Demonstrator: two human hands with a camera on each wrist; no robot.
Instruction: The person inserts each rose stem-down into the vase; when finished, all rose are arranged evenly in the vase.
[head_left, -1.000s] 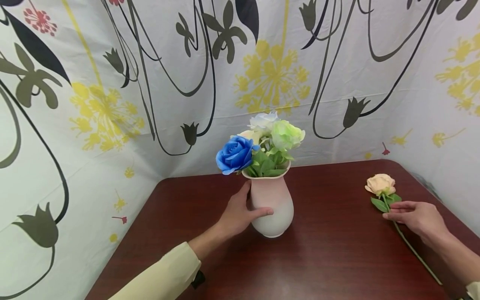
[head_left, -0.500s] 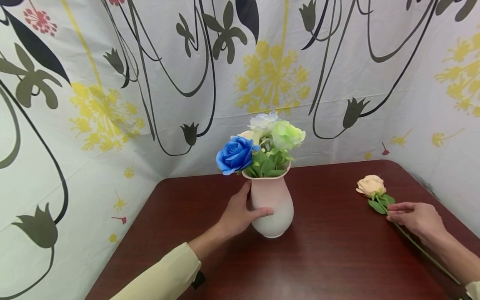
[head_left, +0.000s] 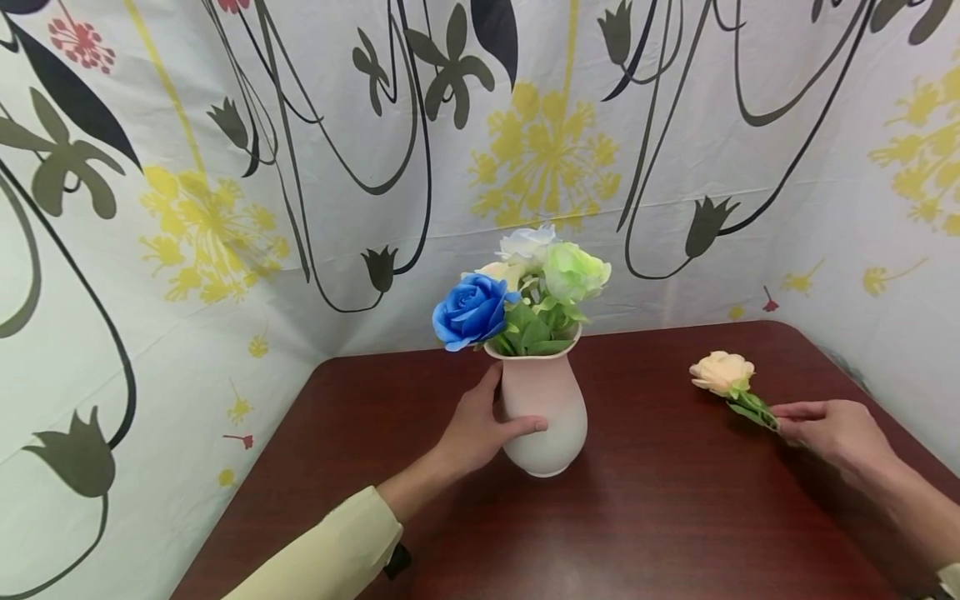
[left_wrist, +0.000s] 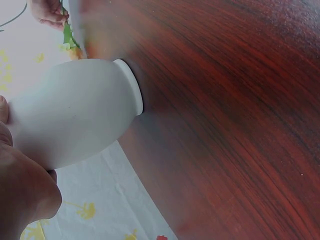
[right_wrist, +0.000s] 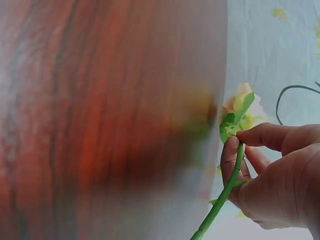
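Note:
A pale vase (head_left: 543, 408), pinkish toward its rim, stands upright on the table. My left hand (head_left: 476, 421) grips its left side, thumb across the front and fingers behind, partly hidden. In the vase are a blue rose (head_left: 472, 310), a light green flower (head_left: 574, 271), a whitish flower (head_left: 528, 243) and green leaves. At the right, my right hand (head_left: 836, 433) pinches a peach rose (head_left: 722, 372) by its stem, just below the leaves. The right wrist view shows the thorny green stem (right_wrist: 216, 207) running down past the palm. The bloom points left toward the vase.
The dark red wooden table (head_left: 660, 517) has rounded far corners. A white cloth (head_left: 337, 167) printed with flowers and vines hangs close behind the table and along both sides. The vase's foot (left_wrist: 131, 87) rests on the tabletop in the left wrist view.
The peach rose has swung leftward in my right hand, and its lower stem has gone from the head view. My left hand and the vase have stayed put.

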